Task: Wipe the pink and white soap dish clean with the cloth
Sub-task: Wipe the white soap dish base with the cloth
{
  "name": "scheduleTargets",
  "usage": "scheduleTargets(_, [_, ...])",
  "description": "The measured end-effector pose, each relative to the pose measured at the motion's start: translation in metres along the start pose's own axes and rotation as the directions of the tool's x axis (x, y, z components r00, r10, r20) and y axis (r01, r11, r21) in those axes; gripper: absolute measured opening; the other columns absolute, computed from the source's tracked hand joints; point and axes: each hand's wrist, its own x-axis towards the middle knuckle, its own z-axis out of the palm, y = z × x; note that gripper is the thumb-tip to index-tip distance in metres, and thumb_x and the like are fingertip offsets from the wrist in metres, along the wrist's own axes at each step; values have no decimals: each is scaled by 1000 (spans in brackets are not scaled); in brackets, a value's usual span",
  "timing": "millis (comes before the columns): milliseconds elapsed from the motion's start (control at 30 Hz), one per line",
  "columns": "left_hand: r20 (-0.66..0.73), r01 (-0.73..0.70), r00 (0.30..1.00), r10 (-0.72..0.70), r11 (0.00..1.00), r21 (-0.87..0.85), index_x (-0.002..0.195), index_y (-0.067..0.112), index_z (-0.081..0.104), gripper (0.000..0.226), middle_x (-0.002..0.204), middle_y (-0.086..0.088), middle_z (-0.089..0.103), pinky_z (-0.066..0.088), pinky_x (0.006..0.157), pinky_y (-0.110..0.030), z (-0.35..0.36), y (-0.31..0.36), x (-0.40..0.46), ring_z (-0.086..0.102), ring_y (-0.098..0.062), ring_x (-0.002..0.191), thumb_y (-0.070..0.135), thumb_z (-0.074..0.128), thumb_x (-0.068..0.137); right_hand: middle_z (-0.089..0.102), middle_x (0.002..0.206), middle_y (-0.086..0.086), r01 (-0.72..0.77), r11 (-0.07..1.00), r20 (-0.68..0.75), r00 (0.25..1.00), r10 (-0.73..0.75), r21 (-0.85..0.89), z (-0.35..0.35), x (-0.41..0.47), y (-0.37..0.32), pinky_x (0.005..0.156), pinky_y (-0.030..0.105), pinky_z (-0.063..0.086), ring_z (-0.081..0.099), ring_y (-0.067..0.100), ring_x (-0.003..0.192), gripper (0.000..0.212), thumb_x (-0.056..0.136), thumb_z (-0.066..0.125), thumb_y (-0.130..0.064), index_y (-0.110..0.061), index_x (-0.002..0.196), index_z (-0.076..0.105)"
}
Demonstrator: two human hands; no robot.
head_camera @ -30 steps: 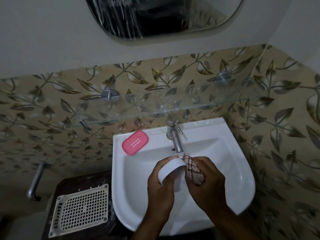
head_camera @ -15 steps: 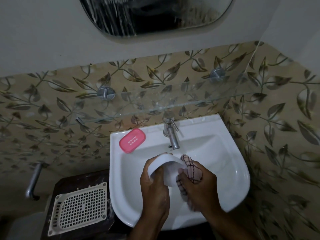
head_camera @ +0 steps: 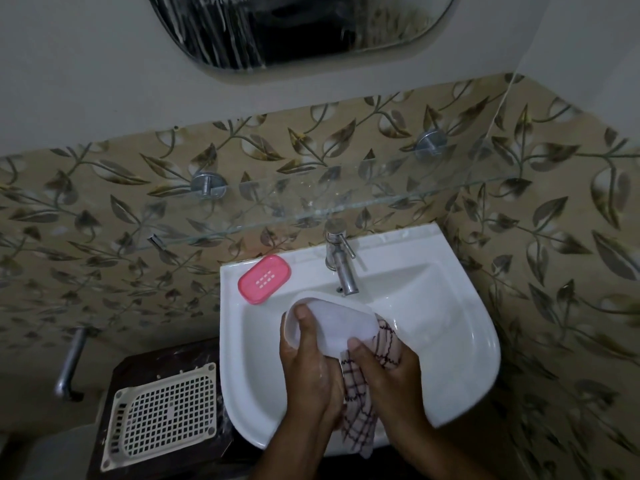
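Hovering over the sink (head_camera: 460, 344), the white soap dish base (head_camera: 341, 325) is being gripped by the left hand (head_camera: 308, 368), thumb laid across it. The checked cloth (head_camera: 360, 410) is being pressed against its right end by the right hand (head_camera: 388, 379), fingers curled round it. The pink tray (head_camera: 265, 278) is lying apart on the sink's back-left rim.

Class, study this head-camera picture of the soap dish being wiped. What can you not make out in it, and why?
- Underside of the white tray: turned from the head view.
- Right hand's fingers: hidden behind cloth and tray.
- Dirt left on the tray: too small and dim to tell.
- Mirror: top cut off by the edge, reflection dark and streaked.
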Motion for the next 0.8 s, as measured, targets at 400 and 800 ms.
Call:
scheduleTargets(400, [23, 124, 992, -123, 958, -257, 152, 13, 43, 84, 151, -23, 51, 60, 85, -57, -10, 5, -12, 60, -46, 122, 17, 82, 77, 76, 97, 5, 347, 816, -42, 911, -411, -462, -1, 34, -21, 86, 2, 50, 68, 10, 87, 39, 75, 89, -6, -2, 110, 74])
scheduleTargets(800, [101, 405, 914, -392, 881, -245, 113, 7, 62, 40, 90, -16, 70, 56, 82, -41, -7, 34, -14, 70, -32, 82, 40, 58, 91, 64, 112, 4, 566, 801, 166, 824, -542, -195, 5, 12, -22, 90, 21, 57, 66, 2, 108, 47, 77, 83, -17, -19, 119, 63])
